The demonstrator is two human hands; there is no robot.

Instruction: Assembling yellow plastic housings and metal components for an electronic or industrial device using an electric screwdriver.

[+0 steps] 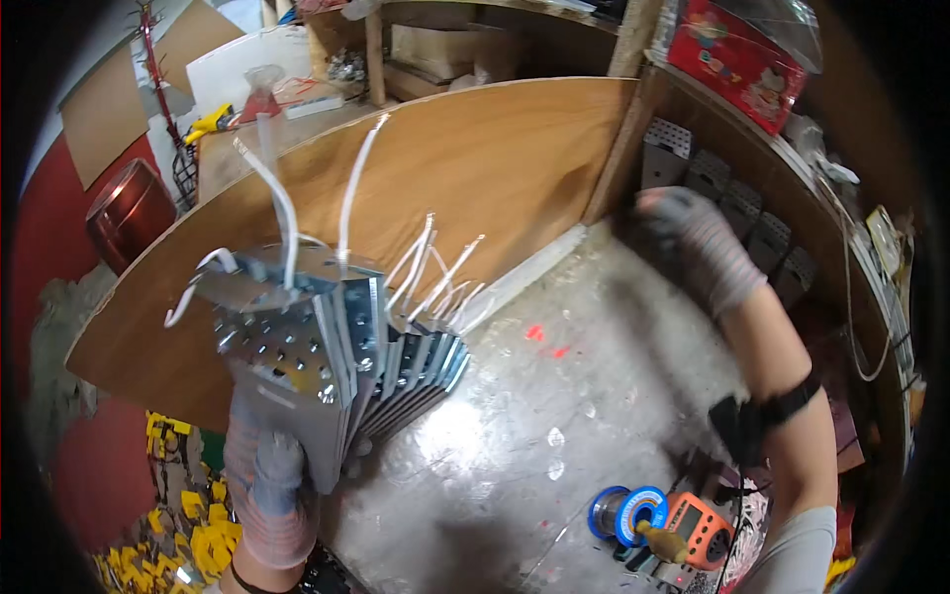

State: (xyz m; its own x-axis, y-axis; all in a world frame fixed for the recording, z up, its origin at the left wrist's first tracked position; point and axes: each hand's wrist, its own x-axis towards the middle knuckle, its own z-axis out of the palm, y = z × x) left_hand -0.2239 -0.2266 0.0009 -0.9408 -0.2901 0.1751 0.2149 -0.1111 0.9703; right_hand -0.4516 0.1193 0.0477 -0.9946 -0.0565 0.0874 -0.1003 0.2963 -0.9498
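My left hand (267, 485), in a striped work glove, is wrapped round the lower part of a fanned stack of grey metal plates (287, 396). The plates have perforated, shiny upper ends, and white wires (361, 188) stick up from them. They tilt above the left side of the metal worktop (495, 426). My right hand (705, 247), gloved too, reaches to the far right corner. Motion blurs its fingers, so I cannot make out whether they hold anything. Beside it, a row of similar perforated metal pieces (737, 203) stands along the right-hand board.
A wooden panel (495, 148) borders the worktop's far side. Near the front right lie a blue solder spool (633, 515), an orange meter-like device (698, 532) and a brown-handled tool (663, 543). Yellow parts (203, 540) are heaped at lower left. A red box (737, 64) rests upper right.
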